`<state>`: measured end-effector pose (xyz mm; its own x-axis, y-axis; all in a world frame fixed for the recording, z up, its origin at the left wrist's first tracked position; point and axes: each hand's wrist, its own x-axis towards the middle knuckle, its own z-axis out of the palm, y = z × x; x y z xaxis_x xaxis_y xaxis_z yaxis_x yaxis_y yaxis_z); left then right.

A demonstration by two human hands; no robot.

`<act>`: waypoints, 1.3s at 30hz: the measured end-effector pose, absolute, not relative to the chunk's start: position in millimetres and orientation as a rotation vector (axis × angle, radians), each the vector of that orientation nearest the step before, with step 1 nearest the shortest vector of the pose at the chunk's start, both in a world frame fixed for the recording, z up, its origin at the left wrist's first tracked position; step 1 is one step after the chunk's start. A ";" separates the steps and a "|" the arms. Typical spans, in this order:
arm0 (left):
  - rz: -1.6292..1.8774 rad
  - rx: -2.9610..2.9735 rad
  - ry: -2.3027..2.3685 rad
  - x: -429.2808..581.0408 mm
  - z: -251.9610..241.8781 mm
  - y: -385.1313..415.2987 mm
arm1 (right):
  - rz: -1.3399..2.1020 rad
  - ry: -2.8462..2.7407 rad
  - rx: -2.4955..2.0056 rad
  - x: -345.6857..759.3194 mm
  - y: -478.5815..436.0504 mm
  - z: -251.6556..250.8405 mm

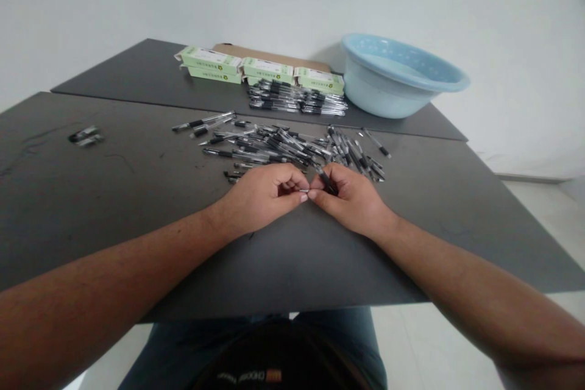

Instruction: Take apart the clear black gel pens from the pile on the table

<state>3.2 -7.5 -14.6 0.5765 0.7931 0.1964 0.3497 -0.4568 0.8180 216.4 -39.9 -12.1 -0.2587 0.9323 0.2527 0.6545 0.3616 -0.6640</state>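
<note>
My left hand (267,195) and my right hand (350,198) meet fingertip to fingertip just above the table, in front of a loose pile of pens (274,146). A black-gripped pen (326,180) slants through the fingers of my right hand, which is closed round it. Thumb and forefinger of my left hand pinch a small, pale, thin piece at the point where the hands touch; what it is cannot be made out. The pile holds clear-barrelled gel pens with black grips, lying in mixed directions, some partly behind my hands.
Neater stacks of pens (297,99) lie behind the pile, before several green-and-white boxes (210,58). A light blue basin (397,88) stands back right. Small clear-and-black pieces (86,136) lie far left on the dark table (137,177). Flat cardboard (265,55) rests behind the boxes.
</note>
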 end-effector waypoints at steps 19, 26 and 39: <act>0.924 1.969 1.060 -1.9 -15.2 3.1 | 0.292 -2.264 -1.209 239.3 -33.0 1.8; 0.925 1.978 1.072 -1.1 -12.9 1.2 | 0.269 -2.306 -1.233 238.2 -34.3 3.1; 0.892 2.067 1.022 0.3 -12.6 -2.0 | 0.300 -2.377 -1.242 238.2 -34.1 1.7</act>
